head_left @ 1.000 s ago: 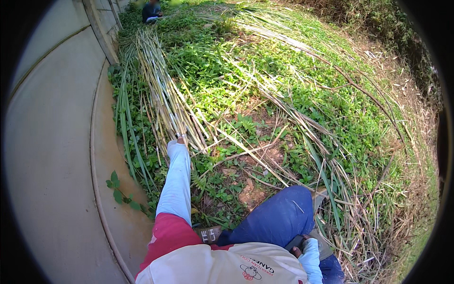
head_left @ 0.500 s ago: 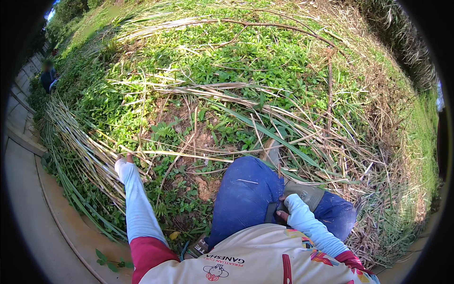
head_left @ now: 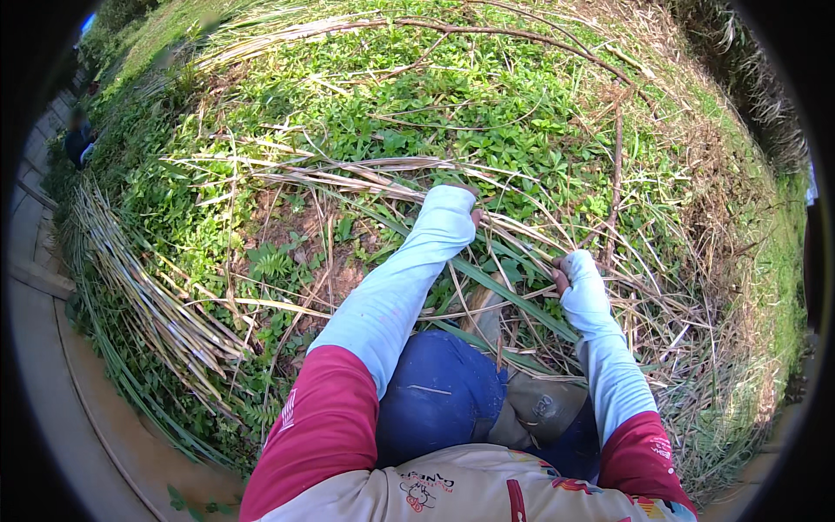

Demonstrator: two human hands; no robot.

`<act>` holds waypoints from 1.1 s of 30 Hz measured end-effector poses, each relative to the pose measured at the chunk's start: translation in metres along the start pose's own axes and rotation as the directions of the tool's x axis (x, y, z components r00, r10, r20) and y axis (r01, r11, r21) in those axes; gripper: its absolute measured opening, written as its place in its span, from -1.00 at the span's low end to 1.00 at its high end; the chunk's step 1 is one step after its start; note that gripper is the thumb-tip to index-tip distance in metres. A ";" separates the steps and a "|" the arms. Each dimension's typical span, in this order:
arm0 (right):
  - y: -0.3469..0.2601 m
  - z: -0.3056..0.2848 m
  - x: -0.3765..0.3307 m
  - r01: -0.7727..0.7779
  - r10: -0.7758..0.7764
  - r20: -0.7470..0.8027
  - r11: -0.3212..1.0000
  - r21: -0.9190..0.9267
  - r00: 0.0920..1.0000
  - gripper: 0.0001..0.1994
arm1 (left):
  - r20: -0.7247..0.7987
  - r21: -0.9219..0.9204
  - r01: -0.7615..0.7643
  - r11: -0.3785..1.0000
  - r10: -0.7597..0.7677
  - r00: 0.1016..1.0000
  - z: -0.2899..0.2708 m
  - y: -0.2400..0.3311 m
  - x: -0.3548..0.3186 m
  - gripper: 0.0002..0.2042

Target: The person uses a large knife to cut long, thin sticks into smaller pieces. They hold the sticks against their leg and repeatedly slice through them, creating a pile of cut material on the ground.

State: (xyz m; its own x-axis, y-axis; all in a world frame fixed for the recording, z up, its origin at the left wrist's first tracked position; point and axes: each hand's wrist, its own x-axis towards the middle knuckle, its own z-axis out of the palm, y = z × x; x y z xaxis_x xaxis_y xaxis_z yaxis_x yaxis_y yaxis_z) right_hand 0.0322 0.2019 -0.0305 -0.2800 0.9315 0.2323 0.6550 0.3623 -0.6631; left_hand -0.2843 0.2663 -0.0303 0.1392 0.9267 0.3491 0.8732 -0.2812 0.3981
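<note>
A loose row of dry, straw-coloured stalks and long leaves [head_left: 374, 181] runs across the weeds in front of my knees. My left hand [head_left: 461, 198] is closed over the row at its middle, its fingers largely hidden by the pale blue sleeve. Farther right and nearer to me, my right hand [head_left: 564, 275] has its fingers curled on the same stalks. Between the two hands the stalks bunch together. A long green leaf [head_left: 513, 296] lies below them, close to my blue-trousered knee [head_left: 439, 383].
At the left, a bundle of pale cut stalks [head_left: 165, 300] lies beside a concrete channel edge [head_left: 96, 409]. A brown branch [head_left: 522, 36] arches across the far side. Another person [head_left: 78, 139] is at the far left. Dark boots [head_left: 544, 406] show under me.
My left hand has left the pale stalk bundle on the left and swung right onto the middle row. My right hand has come up from a dark object at my lap to the stalks.
</note>
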 end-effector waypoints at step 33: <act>-0.038 -0.237 -0.163 0.066 -0.292 -0.341 0.837 -0.543 0.893 -0.74 | -0.135 -0.119 -0.156 0.981 0.140 0.981 -0.202 -0.067 -0.159 -0.63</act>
State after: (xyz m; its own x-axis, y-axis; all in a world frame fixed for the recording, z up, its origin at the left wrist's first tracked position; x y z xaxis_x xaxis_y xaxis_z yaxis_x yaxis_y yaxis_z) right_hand 0.2188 0.0444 0.1253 -0.2019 0.7378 0.6441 0.9107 0.3834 -0.1537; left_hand -0.4591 0.0876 0.0585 0.1953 0.8362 0.5125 0.7791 -0.4497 0.4367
